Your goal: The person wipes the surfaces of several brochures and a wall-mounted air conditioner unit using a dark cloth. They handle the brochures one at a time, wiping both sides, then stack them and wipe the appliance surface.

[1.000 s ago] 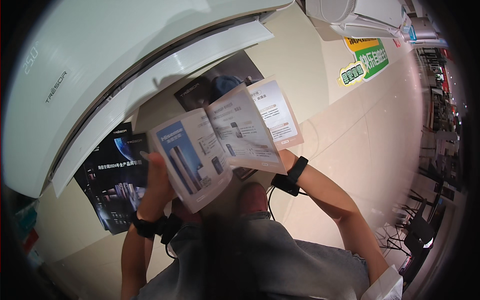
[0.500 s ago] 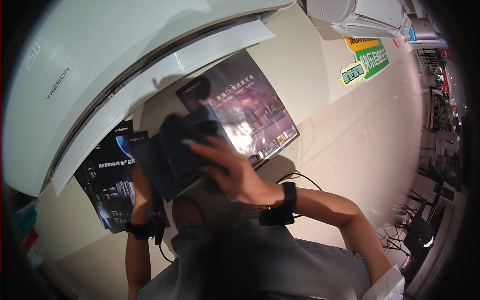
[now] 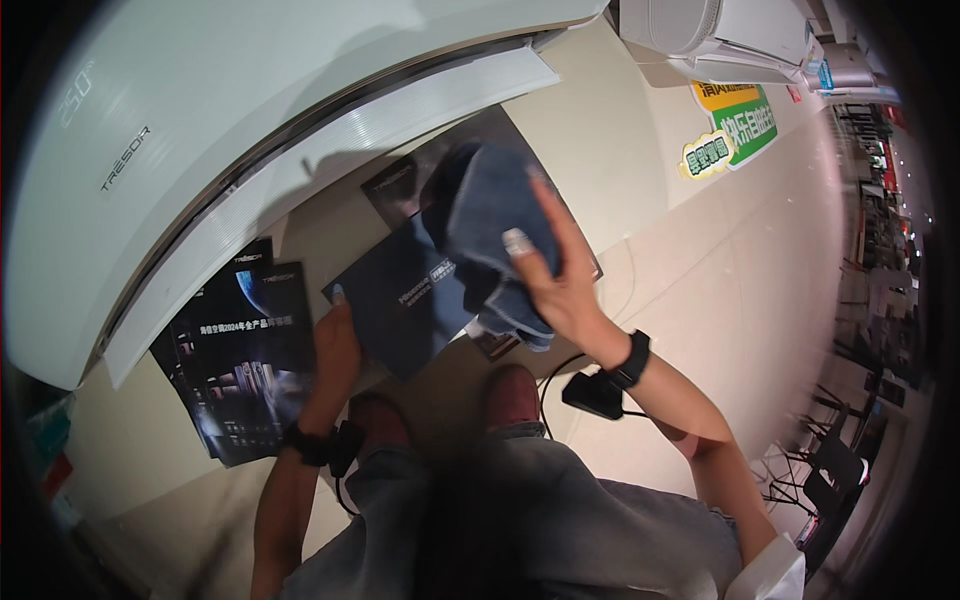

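Left hand (image 3: 338, 345)'s pinching the blue booklet (image 3: 395, 300)'s left edge, right hand (image 3: 570, 295)'s bunched round a cloth (image 3: 500, 215) at its right side. Cloth half-blocks a brochure (image 3: 393, 190); dark brochures (image 3: 252, 370) sit left. Pale surface (image 3: 620, 150), white AC (image 3: 260, 100), chair (image 3: 838, 475) far right. Booklet was open a second ago, now closed.

The blue cloth (image 3: 502, 215) partly hides the dark poster (image 3: 397, 188)
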### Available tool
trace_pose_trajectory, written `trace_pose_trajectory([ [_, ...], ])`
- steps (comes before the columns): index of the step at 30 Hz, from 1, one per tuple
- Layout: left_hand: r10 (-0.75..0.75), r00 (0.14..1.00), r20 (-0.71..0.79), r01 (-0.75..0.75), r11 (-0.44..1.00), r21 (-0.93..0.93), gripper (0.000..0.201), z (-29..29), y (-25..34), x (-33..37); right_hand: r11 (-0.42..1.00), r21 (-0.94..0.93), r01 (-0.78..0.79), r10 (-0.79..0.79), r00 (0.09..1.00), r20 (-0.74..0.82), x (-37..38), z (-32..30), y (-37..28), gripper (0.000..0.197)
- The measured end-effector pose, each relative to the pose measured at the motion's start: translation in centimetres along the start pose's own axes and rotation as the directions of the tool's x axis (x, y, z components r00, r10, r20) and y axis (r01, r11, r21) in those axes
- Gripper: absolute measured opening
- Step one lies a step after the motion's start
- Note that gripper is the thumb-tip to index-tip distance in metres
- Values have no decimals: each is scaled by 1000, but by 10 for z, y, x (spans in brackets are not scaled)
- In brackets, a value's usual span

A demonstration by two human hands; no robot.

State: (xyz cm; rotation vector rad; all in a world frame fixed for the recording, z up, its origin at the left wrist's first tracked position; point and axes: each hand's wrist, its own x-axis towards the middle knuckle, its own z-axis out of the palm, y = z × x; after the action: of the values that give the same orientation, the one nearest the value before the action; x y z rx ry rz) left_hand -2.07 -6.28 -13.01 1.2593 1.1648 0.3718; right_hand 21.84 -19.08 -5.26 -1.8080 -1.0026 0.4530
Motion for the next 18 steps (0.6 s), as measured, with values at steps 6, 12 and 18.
trace_pose_trajectory([
  [6, 146, 975, 166, -164, 981, 99, 55, 11, -11, 3, 893, -350, 284, -201, 946, 254, -11, 44, 46, 68],
  [12, 384, 923, 40, -386, 916, 113, 49, 7, -48, 12, 941, 64, 333, -314, 783, 536, -36, 75, 23, 68],
  [18, 393, 917, -68, -388, 918, 79, 49, 17, -27, 4, 850, -63, 523, -412, 735, 538, -49, 89, 16, 68],
])
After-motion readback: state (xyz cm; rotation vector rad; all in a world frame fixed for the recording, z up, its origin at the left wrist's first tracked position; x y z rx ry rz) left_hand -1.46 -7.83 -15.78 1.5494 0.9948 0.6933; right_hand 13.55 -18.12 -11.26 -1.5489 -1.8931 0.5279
